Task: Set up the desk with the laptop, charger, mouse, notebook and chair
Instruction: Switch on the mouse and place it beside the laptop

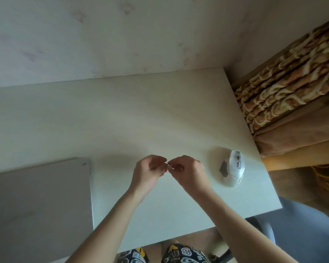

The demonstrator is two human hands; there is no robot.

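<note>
Mouse [233,168] lies belly-up at 3 o'clock on worktop [122,114] while both hands, left [148,172] and right [188,172], pinch a tiny piece [169,168], probably its receiver.

you look down on a pale, off-white desk [122,118] whose far edge sits flush against a light wall [103,35] marked with faint pinkish blotches. to your right, past the desk's side edge, hangs a brown curtain [292,92] with a band of orange and cream swirl pattern across its folds. below the curtain a strip of warm light falls on a wooden ledge [300,160]. the light on the desk is soft and dim, with mild shadows.
</note>
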